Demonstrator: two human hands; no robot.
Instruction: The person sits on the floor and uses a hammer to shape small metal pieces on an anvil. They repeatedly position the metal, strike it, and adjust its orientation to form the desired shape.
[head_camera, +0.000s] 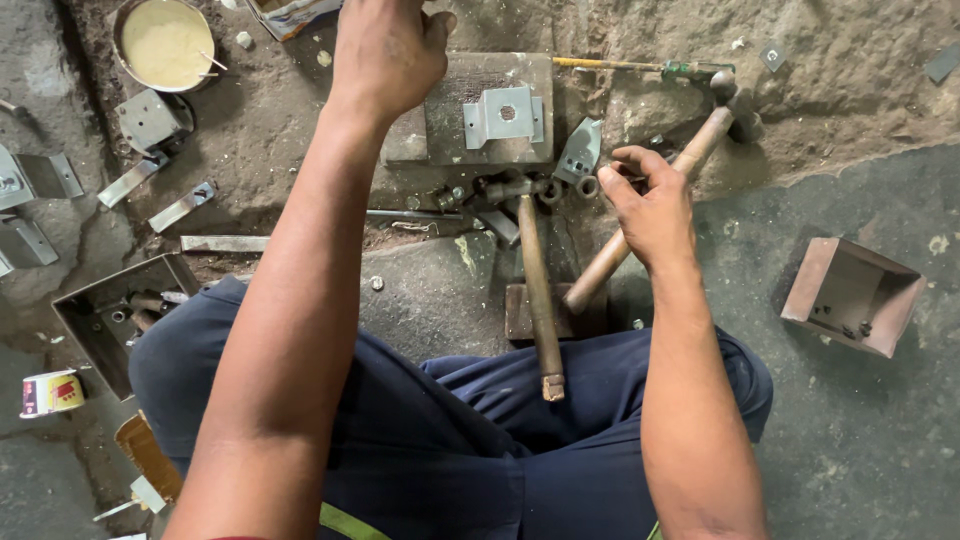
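While the left hand (388, 50) reaches, fingers curled and grip unclear, past the metal bracket (505, 114), the right hand (650, 205) hovers half-spread, empty, over a hammer handle (610, 262).

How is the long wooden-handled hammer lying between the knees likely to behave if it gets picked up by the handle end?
The hammer looks stiff: a straight wooden handle with a metal head. It is probably head-heavy, so lifted by the near end it may dip toward the head. The round handle could roll if nudged, though the head, lying among small metal parts, would likely stop it.
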